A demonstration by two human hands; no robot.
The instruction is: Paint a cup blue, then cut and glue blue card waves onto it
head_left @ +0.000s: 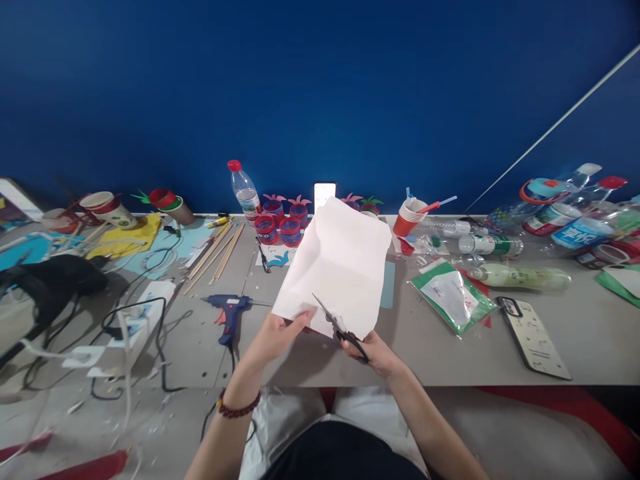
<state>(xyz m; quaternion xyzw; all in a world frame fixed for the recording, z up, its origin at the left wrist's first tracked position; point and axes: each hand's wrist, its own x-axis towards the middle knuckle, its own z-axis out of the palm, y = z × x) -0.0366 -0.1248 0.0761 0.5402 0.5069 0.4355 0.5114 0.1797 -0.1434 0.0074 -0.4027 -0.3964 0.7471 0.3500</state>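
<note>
A large sheet of white paper (pixel 345 250) is held up over the table, tilted toward me and slightly curled. My left hand (pixel 283 337) pinches its lower left edge, the thumb lying on top. In my right hand (pixel 373 353) is a pair of scissors (pixel 339 328) with black handles. The blades point up and left and lie across the lower part of the paper. My right fingers are also close to the paper's lower right corner; whether they grip it too, I cannot tell. Part of a blue sheet (pixel 387 285) shows beneath the paper's right side.
A blue glue gun (pixel 231 313) and wooden sticks (pixel 225 257) lie to the left, beside a power strip (pixel 137 327) with cables. Behind the paper stand decorated cups (pixel 267 230), a bottle (pixel 245 193) and a lit phone (pixel 325 192). Bottles (pixel 520 277), a green packet (pixel 454 297) and another phone (pixel 534 339) are right.
</note>
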